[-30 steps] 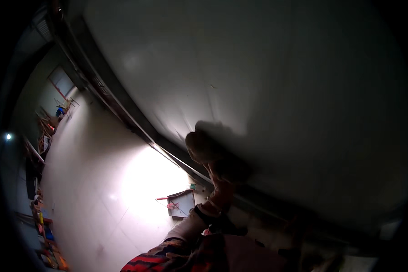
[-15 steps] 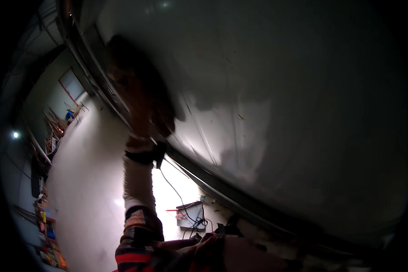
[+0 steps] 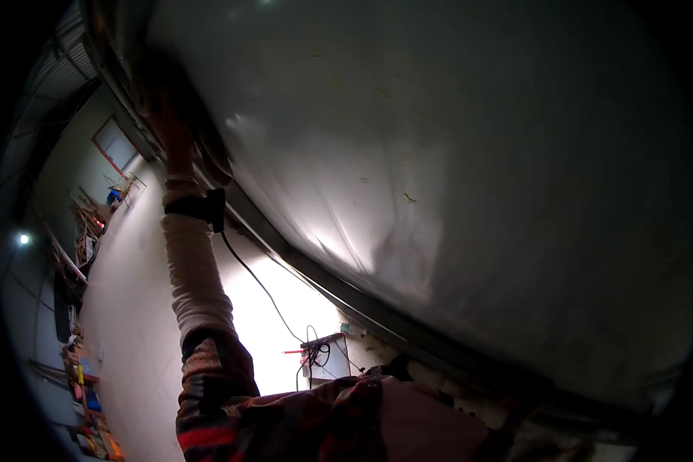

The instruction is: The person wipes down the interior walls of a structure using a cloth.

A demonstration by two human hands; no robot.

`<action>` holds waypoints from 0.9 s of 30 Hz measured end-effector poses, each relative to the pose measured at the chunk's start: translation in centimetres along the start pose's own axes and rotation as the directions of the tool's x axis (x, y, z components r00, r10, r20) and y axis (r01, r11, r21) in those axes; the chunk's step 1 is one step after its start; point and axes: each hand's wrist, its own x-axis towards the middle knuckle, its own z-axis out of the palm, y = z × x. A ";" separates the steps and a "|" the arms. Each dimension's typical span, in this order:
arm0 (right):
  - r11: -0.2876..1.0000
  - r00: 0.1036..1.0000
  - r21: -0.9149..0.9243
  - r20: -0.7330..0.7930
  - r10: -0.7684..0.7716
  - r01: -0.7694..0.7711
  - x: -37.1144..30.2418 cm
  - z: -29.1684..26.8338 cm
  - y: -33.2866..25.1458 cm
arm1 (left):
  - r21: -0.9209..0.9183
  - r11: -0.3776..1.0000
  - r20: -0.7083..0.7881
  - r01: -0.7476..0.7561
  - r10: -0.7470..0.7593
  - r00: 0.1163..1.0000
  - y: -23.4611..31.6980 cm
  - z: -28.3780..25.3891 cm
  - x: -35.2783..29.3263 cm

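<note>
My left hand (image 3: 169, 127) reaches up along the left edge of a large, pale, smooth panel (image 3: 485, 200). The hand lies in deep shadow, so its fingers do not show clearly. A dark, rounded shape (image 3: 212, 150) adjoins it against the panel; whether this is something held or only shadow, I cannot tell. On the wrist sits a black band (image 3: 196, 206) with a dark cable (image 3: 254, 276) hanging from it. A pale, ribbed cuff (image 3: 196, 269) emerges from the plaid sleeve (image 3: 215, 369). No right hand can be made out in the dark lower right.
A dark rail (image 3: 323, 289) borders the panel's lower edge. Below lies a shallow grey tray (image 3: 331, 360) with coiled cable and a red piece by it. Bright floor (image 3: 131, 308) stretches leftward to clutter (image 3: 85, 385) along the wall and a red-framed door or window (image 3: 115, 144).
My left hand has moved up and to the left along the panel's edge, and the dark shape beside it has shifted too. The cable is drawn out longer. More of the forearm shows.
</note>
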 end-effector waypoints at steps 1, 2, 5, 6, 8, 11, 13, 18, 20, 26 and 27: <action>1.000 1.000 -0.003 0.003 0.005 -0.005 0.0 0.0 0.2 | -0.190 0.955 -0.046 0.229 -0.242 0.969 -0.1 0.0 -1.4; 0.999 1.000 0.042 -0.009 -0.015 0.016 0.1 0.1 0.4 | -0.185 0.955 -0.042 0.231 -0.243 0.969 -0.1 0.0 -3.0; 0.988 0.980 -0.046 -0.131 -0.149 0.144 0.8 0.6 2.4 | -0.237 0.926 -0.068 0.295 -0.319 0.945 -0.1 0.9 -9.5; 0.974 0.961 -0.113 -0.174 -0.214 0.197 1.0 0.5 2.8 | -0.253 0.914 -0.078 0.315 -0.344 0.936 0.0 1.1 -11.9; 0.972 0.956 -0.189 -0.229 -0.185 0.143 0.9 0.8 2.3 | -0.274 0.900 -0.119 0.339 -0.382 0.917 1.5 1.9 -17.3; 0.984 0.992 -0.176 -0.127 0.014 -0.036 -0.6 3.2 -5.4 | -0.355 0.802 -0.160 0.480 -0.558 0.814 1.4 0.5 -27.2; 0.975 0.993 -0.189 -0.050 0.110 -0.118 -1.0 2.4 -7.2 | -0.140 0.781 -0.020 0.609 -0.617 0.786 2.2 0.2 -33.7; 0.988 0.988 -0.029 0.021 0.154 -0.153 -0.4 0.3 -2.9 | -0.308 0.524 0.070 0.794 -0.820 0.568 5.7 1.7 -43.7; 0.993 0.990 0.069 0.110 0.087 -0.095 -0.3 0.5 -1.4 | -0.287 0.503 0.054 0.815 -0.841 0.538 5.1 0.3 -45.1; 0.982 0.980 0.178 0.196 0.034 -0.069 0.5 -1.9 3.8 | -0.480 0.132 0.445 0.867 -0.816 0.370 15.5 3.2 -46.2; 0.992 0.979 0.099 0.193 0.060 -0.080 0.4 -0.3 1.1 | -0.466 0.133 0.450 0.875 -0.816 0.364 17.4 2.8 -46.2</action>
